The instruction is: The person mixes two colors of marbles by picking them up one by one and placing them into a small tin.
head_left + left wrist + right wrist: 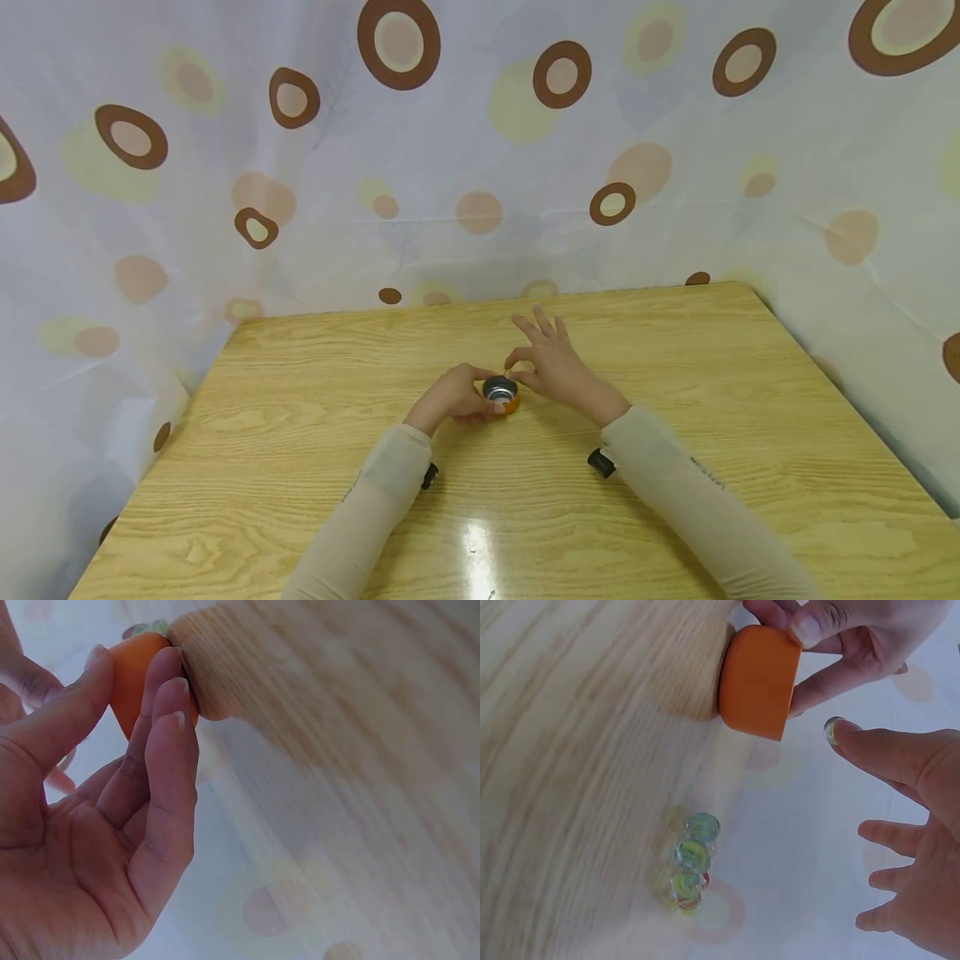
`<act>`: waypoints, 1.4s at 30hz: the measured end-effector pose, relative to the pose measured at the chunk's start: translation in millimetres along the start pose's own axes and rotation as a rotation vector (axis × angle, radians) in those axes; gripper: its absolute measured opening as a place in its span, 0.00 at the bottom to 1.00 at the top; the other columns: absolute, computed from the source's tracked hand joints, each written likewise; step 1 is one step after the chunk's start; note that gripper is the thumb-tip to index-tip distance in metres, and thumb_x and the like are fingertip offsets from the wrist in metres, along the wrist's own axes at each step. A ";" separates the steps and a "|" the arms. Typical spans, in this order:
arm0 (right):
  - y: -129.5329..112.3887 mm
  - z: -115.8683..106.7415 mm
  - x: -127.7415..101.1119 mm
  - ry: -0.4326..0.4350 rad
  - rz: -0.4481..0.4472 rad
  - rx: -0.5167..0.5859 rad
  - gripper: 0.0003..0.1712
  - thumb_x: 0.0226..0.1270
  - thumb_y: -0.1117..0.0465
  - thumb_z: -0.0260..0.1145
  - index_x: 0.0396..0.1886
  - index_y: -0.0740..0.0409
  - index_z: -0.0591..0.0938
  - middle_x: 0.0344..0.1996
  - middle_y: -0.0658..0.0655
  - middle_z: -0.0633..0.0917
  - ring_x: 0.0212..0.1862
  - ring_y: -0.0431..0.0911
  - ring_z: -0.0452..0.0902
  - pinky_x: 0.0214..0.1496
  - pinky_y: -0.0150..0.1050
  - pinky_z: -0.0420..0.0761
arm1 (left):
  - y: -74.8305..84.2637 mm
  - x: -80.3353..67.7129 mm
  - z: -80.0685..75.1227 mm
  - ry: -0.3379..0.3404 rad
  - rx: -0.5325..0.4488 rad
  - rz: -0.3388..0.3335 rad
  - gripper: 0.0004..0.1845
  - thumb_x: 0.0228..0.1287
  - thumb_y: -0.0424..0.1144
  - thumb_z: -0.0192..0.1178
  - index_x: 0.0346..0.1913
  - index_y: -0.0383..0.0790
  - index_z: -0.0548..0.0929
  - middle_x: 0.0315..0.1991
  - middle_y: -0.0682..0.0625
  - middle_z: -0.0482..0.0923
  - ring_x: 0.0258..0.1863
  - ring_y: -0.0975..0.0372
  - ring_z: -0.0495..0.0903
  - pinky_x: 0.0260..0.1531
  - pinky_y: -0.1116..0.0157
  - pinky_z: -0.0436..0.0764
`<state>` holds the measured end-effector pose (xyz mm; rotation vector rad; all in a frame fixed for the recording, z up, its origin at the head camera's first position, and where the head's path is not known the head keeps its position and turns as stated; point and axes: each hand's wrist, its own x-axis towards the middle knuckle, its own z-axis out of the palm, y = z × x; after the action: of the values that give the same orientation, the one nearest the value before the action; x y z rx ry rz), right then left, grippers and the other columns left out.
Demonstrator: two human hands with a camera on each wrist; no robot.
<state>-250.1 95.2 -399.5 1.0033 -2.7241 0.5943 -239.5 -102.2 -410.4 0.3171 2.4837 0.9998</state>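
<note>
Pinching a glass marble (830,730) in the right hand (558,367), just above the upright silver-lined orange cup (759,682) gripped from the left by the left hand (454,393).

Each forearm wears a cream sleeve, smooth and close-fitting: the left sleeve (341,529) and the right sleeve (720,517) end at the wrist, leaving the left hand (459,393) and right hand (558,367) bare. A faint greyish patch shows near each cuff. Dark lettering (707,472), too small to read, runs lengthwise along the right sleeve; fainter marks (351,486) line the left sleeve's outer side. Beneath each wrist sits a small black device, the left one (430,476) partly hidden, the right one (602,463) blocky.
</note>
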 end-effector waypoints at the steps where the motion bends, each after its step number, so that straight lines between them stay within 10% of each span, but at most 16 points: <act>1: -1.2 0.9 0.1 -0.002 -0.003 0.000 0.08 0.57 0.59 0.73 0.37 0.51 0.87 0.70 0.68 0.62 0.72 0.70 0.42 0.66 0.72 0.44 | 0.0 0.2 0.1 -0.001 0.000 -0.001 0.35 0.59 0.40 0.69 0.68 0.36 0.69 0.27 0.46 0.86 0.23 0.56 0.84 0.25 0.62 0.83; 17: -2.4 -0.4 -0.3 0.020 0.005 0.001 0.09 0.57 0.60 0.73 0.39 0.52 0.88 0.69 0.67 0.64 0.72 0.69 0.45 0.66 0.72 0.47 | -0.4 1.5 1.1 0.005 0.001 -0.010 0.35 0.59 0.40 0.69 0.68 0.36 0.70 0.27 0.46 0.86 0.23 0.56 0.84 0.24 0.62 0.83; 42: 69.4 -25.0 -9.4 -0.029 0.214 0.007 0.09 0.64 0.62 0.68 0.41 0.58 0.88 0.69 0.71 0.62 0.72 0.71 0.40 0.66 0.72 0.39 | 1.5 -1.6 1.2 0.018 0.005 -0.004 0.33 0.59 0.40 0.69 0.67 0.39 0.71 0.26 0.47 0.86 0.22 0.58 0.82 0.23 0.63 0.82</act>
<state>-287.6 159.4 -400.9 0.7320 -2.8790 0.6282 -237.5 -101.0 -409.5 0.3061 2.5027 0.9996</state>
